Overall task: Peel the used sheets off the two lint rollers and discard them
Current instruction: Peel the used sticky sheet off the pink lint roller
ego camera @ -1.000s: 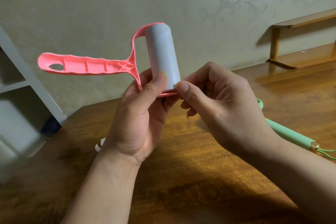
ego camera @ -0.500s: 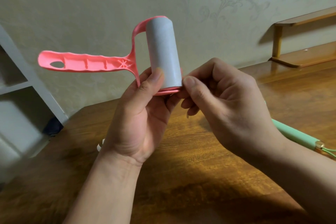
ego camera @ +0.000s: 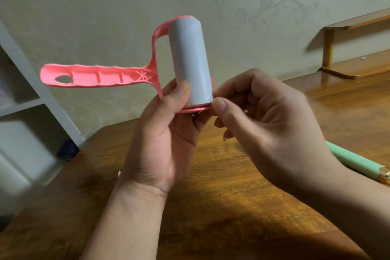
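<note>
Standing upright over the table (ego camera: 221,188), the pink lint roller (ego camera: 147,74) is gripped low by the left hand (ego camera: 160,143), thumb on its grey roll (ego camera: 190,59). The roll's lower right edge is pinched by curled fingers of the right hand (ego camera: 268,120). A green lint roller (ego camera: 354,160) is seen flat on the table at right.

Wooden tabletop (ego camera: 221,175), brown, grain visible. Pale wall (ego camera: 105,6) behind it carries a scroll pattern. White shelving unit (ego camera: 21,107) stands left; small wooden rack (ego camera: 354,65) sits far right.
</note>
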{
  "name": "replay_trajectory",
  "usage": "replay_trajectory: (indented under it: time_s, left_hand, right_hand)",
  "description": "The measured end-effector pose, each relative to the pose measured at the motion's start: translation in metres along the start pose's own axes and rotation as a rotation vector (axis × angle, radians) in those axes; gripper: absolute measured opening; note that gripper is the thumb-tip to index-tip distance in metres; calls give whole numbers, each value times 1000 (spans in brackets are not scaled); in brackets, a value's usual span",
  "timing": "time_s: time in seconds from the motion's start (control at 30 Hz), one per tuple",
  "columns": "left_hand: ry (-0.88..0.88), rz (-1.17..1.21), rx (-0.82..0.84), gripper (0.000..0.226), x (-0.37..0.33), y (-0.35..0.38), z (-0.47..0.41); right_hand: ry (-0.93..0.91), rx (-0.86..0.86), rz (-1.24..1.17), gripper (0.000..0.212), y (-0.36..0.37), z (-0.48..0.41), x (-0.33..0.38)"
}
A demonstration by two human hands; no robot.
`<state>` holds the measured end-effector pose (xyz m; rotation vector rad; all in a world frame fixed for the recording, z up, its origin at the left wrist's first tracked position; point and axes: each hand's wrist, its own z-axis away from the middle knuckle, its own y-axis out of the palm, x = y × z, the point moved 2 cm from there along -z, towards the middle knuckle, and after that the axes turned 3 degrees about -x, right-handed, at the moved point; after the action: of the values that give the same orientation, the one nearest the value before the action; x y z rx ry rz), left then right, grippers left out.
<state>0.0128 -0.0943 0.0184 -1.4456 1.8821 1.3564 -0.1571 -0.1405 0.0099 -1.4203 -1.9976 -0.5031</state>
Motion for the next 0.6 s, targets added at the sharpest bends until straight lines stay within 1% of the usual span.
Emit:
replay_trajectory:
  time_s: [0.1,0.27,0.33,0.43,0.6]
  left_hand:
    - [40,-84,-21,29,0,-2,-1]
    - [85,-225,-47,25,0,-3,0]
    - [114,-284,-50,28,0,-3,0]
    - [155,-392,-38,43,-1,-7,-2]
    - [156,-486,21,42,0,-12,-2]
  right_hand:
    - [-16,-5,85,6,1,0,-1]
    - [-32,-26,231,8,3,-1,-6]
    - [-31,-26,276,5,2,-1,-8]
    - [-55,-1,332,3,1,-2,-10]
    - [-79,45,385,5,0,-4,-12]
